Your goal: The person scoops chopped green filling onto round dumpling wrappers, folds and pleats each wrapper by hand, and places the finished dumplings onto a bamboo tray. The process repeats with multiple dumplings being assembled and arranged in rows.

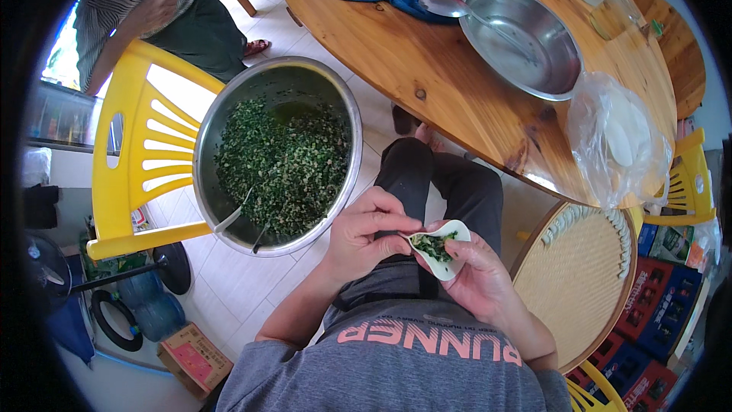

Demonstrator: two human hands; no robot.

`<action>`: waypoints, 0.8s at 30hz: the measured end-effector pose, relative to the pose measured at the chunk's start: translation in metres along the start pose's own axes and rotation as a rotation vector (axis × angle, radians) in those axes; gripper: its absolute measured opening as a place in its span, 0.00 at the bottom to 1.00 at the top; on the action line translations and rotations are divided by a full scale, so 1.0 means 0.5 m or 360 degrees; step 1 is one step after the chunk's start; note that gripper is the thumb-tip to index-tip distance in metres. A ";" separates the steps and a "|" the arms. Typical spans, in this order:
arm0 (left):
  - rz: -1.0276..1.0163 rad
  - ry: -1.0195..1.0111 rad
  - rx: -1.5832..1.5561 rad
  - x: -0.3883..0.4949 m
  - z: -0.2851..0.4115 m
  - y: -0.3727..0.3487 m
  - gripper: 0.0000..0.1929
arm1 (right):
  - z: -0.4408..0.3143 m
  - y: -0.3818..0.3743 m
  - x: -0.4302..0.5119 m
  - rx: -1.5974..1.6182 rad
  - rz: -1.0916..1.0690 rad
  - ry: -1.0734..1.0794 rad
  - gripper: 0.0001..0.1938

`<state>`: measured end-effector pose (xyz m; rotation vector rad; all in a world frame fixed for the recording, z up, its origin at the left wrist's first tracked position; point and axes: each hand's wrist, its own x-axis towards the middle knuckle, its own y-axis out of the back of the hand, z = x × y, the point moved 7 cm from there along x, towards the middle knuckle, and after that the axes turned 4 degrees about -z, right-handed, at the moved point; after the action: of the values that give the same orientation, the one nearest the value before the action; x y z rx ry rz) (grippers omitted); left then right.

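A round white dough wrapper (459, 268) with chopped green filling (433, 246) on it is held over my lap. My right hand (480, 277) cradles the wrapper from beneath, its thumb by the filling. With thumb and forefinger, my left hand (372, 234) pinches the wrapper's left edge, which is drawn to a point. The side towards my right thumb is still spread and shows the filling. To the left of my hands stands a large steel basin (353, 143) of chopped green filling (280, 166). A utensil with a pale handle (231, 218) leans against its rim.
The basin sits on a yellow plastic chair (131, 143). At right, a round woven tray (572, 292) carries several shaped dumplings (620, 234) along its edge. The wooden table (394, 40) bears a steel bowl (526, 40), spoon (443, 4) and plastic bag (617, 131). Another person (166, 17) stands upper left.
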<state>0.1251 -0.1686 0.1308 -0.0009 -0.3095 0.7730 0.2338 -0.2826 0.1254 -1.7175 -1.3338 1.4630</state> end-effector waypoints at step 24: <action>-0.0184 -0.0110 0.0435 -0.007 0.025 -0.026 0.08 | -0.018 0.023 -0.005 -0.0559 0.0043 0.0155 0.13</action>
<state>0.1282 -0.1818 0.1433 0.2993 -0.2652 0.6963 0.2462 -0.2876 0.1194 -2.0024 -1.5917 1.1925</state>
